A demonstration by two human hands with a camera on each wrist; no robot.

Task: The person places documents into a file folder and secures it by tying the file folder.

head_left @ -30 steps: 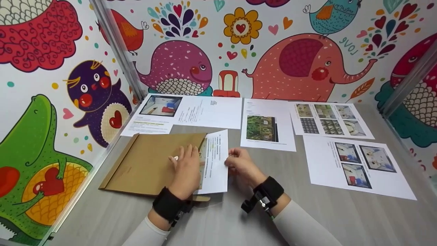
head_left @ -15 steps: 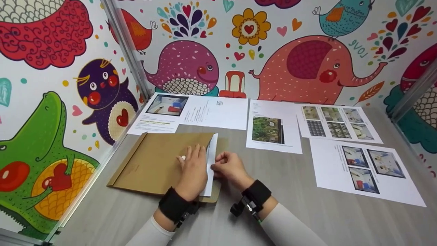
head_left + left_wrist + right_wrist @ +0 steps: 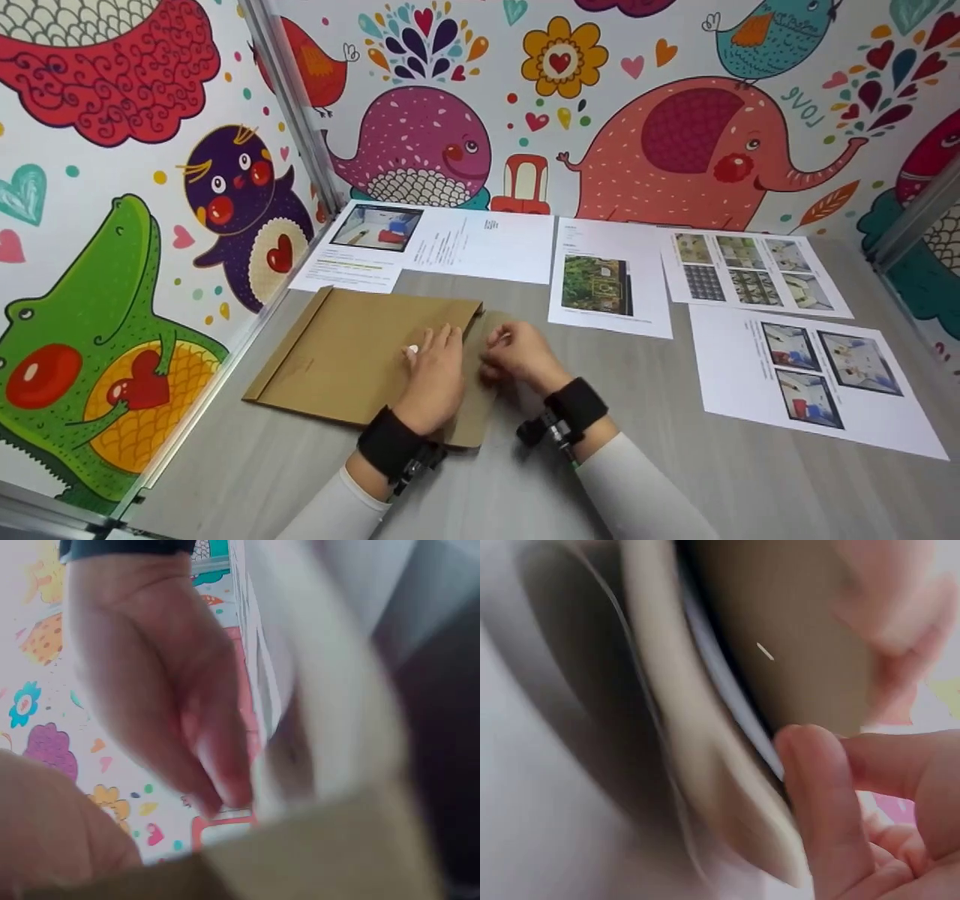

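Envelope (image 3: 360, 360) step: left hand (image 3: 435, 375) flat on it, fingers straight; right hand (image 3: 517, 356), at 3 o'clock, pinches the sheet's edge; the flap likely needs folding next.

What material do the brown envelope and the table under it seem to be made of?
The brown envelope looks like matte kraft paper or thin card: a flat, dull tan surface with sharp folded edges and an open flap. The table looks like grey wood-grain laminate, with fine pale streaks and a low sheen; whether it is real wood cannot be told.
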